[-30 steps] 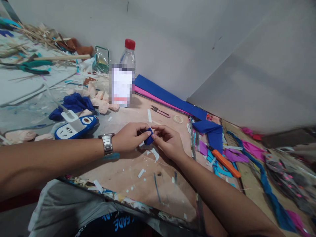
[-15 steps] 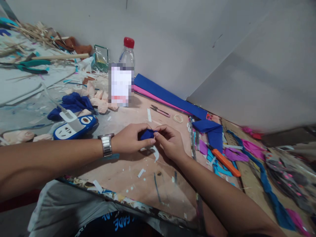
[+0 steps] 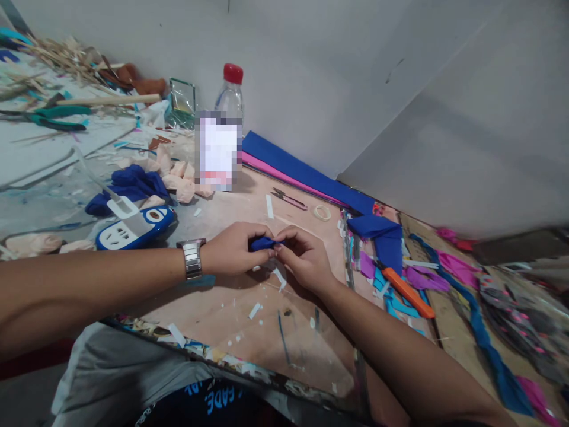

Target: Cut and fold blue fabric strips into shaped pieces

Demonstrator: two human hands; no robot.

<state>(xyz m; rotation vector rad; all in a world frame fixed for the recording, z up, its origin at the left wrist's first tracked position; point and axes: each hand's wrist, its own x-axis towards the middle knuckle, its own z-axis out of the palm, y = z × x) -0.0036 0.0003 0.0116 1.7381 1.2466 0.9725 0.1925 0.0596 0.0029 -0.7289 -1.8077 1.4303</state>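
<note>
Between my two hands is a small folded piece of dark blue material (image 3: 263, 243), perhaps crepe paper or cloth. My left hand (image 3: 237, 248), with a metal watch at the wrist, pinches its left side between thumb and fingers. At its right end, the thumb and fingertips of my right hand (image 3: 306, 255) are closed on the same piece. A white curled strip (image 3: 280, 279) lies on the board just below the hands. Beyond them rest small pink-handled thread snips (image 3: 288, 199) and a roll of pale tape or string (image 3: 322, 213).
A red-capped bottle (image 3: 232, 92) stands by the wall behind a blurred patch. On the left are a blue-and-white power strip (image 3: 136, 230), peach paper pieces (image 3: 184, 188) and green-handled pliers (image 3: 57, 118). An orange cutter (image 3: 408, 292) and a long blue strip (image 3: 306, 172) lie right and back.
The blue piece looks narrower and flatter between the fingers. My right fingertips have shifted slightly left and down along it, while my left hand has barely moved.
</note>
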